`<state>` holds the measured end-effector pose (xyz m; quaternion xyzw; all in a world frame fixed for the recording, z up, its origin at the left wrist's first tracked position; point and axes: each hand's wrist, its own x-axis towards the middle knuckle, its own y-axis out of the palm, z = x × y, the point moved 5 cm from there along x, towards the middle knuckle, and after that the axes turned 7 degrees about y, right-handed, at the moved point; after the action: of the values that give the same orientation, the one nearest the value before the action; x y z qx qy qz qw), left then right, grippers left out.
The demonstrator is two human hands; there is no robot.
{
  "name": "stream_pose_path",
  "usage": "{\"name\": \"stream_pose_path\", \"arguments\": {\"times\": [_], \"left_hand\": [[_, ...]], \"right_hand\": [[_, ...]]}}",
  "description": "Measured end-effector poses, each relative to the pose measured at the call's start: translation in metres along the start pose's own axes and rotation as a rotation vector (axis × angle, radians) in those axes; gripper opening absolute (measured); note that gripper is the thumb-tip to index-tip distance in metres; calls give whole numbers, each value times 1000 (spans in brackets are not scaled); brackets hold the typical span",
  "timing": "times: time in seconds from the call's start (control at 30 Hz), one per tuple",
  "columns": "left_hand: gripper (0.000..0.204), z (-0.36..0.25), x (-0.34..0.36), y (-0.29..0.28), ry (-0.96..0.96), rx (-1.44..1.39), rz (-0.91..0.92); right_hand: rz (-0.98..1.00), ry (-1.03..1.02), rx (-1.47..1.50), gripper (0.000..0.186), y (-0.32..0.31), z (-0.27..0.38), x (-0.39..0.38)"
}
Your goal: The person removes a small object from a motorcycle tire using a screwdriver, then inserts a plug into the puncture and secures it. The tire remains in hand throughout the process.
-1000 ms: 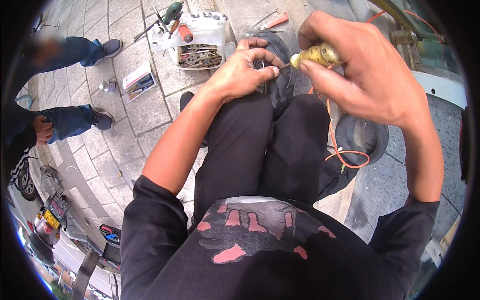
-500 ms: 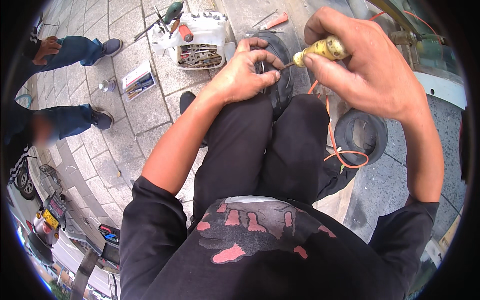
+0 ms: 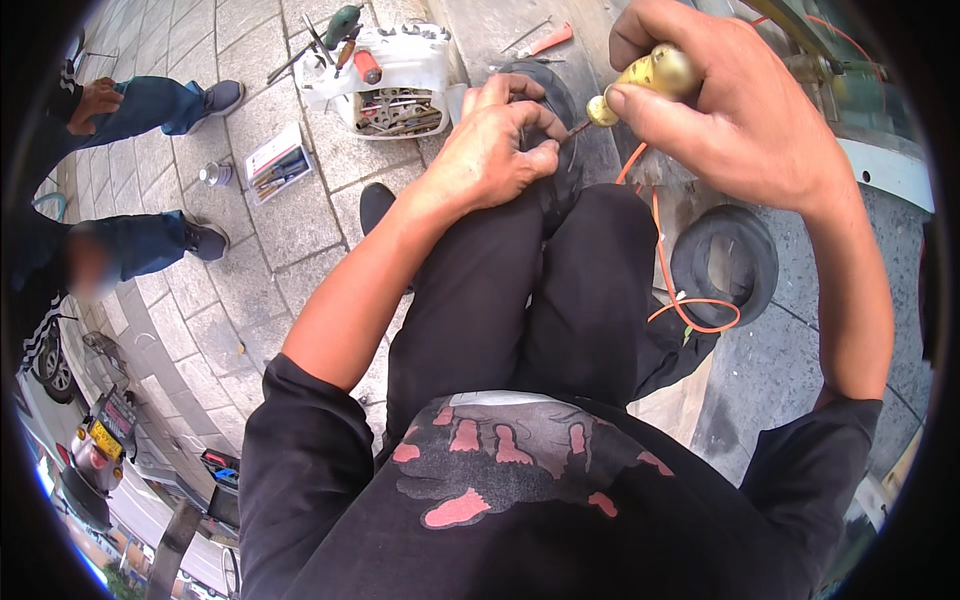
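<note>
A small black tyre (image 3: 567,183) stands upright at my knees, its lower end between my thighs. My left hand (image 3: 490,150) is closed over its left side, fingers curled across the top and thumb pressed near the tread; whatever lies under the fingers is hidden. In my right hand (image 3: 745,115) is a screwdriver (image 3: 655,75) with a worn yellow handle. Its thin shaft points down and left to the tyre beside my left fingertips. The tip itself is hidden there.
Ahead sits a white toolbox (image 3: 400,112) full of metal tools, beside a red-handled tool (image 3: 552,38). A tray (image 3: 278,165) of pens or slim tools lies left. Another black tyre (image 3: 725,268) and an orange hose (image 3: 660,250) are right. A person's legs (image 3: 150,105) stand far left.
My right hand has tilted the screwdriver handle slightly upward. The fingers of my left hand have shifted a little over the tyre, toward the shaft.
</note>
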<state>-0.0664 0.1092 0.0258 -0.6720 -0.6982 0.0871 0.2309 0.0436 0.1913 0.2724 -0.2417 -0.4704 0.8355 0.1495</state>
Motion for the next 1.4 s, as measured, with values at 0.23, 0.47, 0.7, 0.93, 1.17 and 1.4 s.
{"name": "stream_pose_path", "arguments": {"times": [0.23,0.47,0.7,0.93,1.17,1.4], "left_hand": [[34,-5,0,-3,-43,-63,9],[33,-6,3,-2,117,6,-23],[22,-15,0,-8,248,162,-34],[13,-12,-2,-9,79,62,-48],[11,14,-9,-5,29,136,-91],[13,5,-7,-6,121,232,-60]], "right_hand": [[6,50,-110,28,4,11,3],[147,34,60,29,-12,14,9],[32,-13,-91,26,1,20,6],[227,-6,-95,29,-10,36,17],[167,-164,-178,23,8,38,23],[142,-61,-272,23,7,48,18]]}}
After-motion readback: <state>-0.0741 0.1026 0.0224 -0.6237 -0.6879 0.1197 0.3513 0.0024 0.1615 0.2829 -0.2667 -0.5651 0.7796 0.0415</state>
